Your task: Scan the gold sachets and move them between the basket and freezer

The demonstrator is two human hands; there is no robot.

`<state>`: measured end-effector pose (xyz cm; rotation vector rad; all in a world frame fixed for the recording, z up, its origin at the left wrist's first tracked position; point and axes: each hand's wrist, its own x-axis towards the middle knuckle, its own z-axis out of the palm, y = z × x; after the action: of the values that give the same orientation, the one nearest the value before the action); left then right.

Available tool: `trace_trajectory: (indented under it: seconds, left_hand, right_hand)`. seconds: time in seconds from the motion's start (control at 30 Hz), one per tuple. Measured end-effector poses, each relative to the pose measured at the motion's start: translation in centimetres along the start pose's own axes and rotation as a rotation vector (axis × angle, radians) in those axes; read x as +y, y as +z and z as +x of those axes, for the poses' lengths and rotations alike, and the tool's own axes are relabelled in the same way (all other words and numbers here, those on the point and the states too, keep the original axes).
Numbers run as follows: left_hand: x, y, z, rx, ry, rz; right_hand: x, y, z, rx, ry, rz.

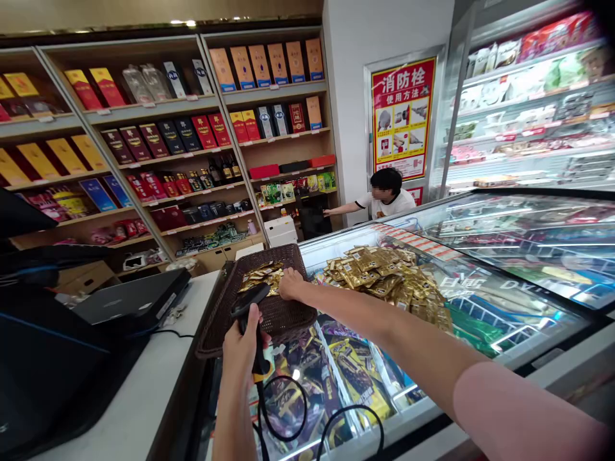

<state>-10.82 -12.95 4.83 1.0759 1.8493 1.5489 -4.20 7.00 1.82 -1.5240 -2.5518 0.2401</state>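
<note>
My left hand (240, 349) is wrapped round the handle of a black corded barcode scanner (252, 299), whose head points towards a dark brown woven basket (283, 326). In that basket lie small gold packets (259, 278). My right hand (291, 284) reaches into it beside those packets, fingers curled closed; what they hold, if anything, is hidden. Right of the basket, a heaped pile of similar gold packets (384, 275) rests on the glass top of a chest freezer (519, 346). The scanner's black cable loops down over the glass.
A white counter (158, 378) with a black device (134, 298) stands at the left. Beyond the freezer, a person (394, 198) stretches an arm towards the shelves (211, 147) of boxed goods. A lit display fridge (533, 109) stands at the right.
</note>
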Motion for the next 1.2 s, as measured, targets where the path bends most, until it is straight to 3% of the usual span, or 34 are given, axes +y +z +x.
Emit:
trace_trajectory:
  seconds: [0.2,0.4,0.6,0.7,0.93,1.2]
  left_hand:
    - [0.7,-1.5,-0.6,-0.038,-0.052,-0.085]
    - [0.5,-1.0,-0.6,-0.025,-0.035,-0.159]
    - [0.3,-0.2,-0.8,-0.096,-0.023,-0.152]
    - [0.7,0.2,-1.2,-0.105,-0.007,-0.138]
    - [2.8,2.3,-2.4,-0.14,0.037,-0.057]
    - [5.1,6.5,-5.4,-0.347,0.141,0.098]
  right_hand:
    - [-1.3,2.1,2.4,-0.121,0.096,0.053]
    - [0.0,1.7,1.1,-0.157,0.029,0.108]
    - [1.0,0.4,-2.0,0.022,-0.077,0.366]
    - [1.9,-1.2,-3.7,0.128,-0.066,0.455]
    - [8.8,-4.7,-10.5,0.421,0.053,0.747]
    - [17.1,-5.1,-17.0,0.615,0.213,0.815]
